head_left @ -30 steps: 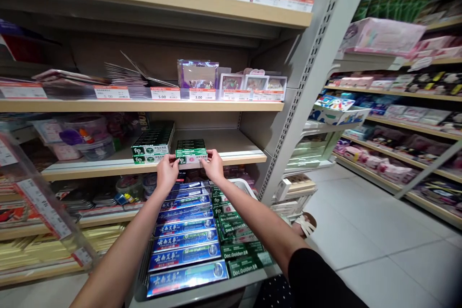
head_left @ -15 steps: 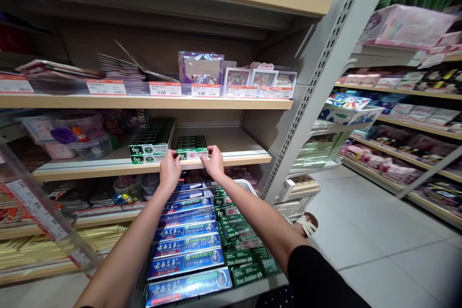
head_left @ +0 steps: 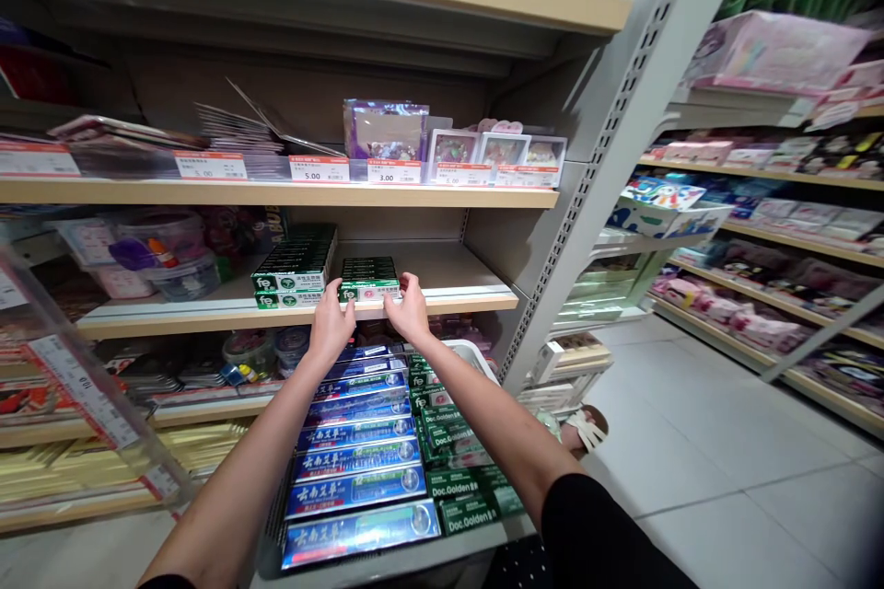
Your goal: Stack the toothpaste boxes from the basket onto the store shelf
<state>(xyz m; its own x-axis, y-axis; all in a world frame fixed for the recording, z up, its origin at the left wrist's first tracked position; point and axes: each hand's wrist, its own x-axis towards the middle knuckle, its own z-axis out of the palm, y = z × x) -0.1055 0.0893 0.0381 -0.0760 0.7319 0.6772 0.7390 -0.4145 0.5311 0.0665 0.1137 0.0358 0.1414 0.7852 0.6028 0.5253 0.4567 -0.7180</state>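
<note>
A short row of green-and-white toothpaste boxes (head_left: 370, 271) lies on the middle shelf. My left hand (head_left: 332, 324) is at the left end of its front box (head_left: 371, 294), with index finger and thumb against it. At the opposite end my right hand (head_left: 409, 311) grips the same box, thumb in front and fingers around the side. Both hands are closed, and the box rests on the shelf between them. To their left stands a longer row of green toothpaste boxes (head_left: 294, 269), stacked in layers.
Below my arms is a grey basket (head_left: 476, 355) holding blue toothpaste boxes (head_left: 359, 490) and dark green ones (head_left: 470, 513). A shelf edge (head_left: 276, 193) with price tags runs above my hands. A slotted metal upright (head_left: 587, 166) stands to the right, beside the tiled aisle (head_left: 718, 423).
The left thumb has shifted slightly right and down along the front box. My right hand stays at its end. The camera view has moved a little.
</note>
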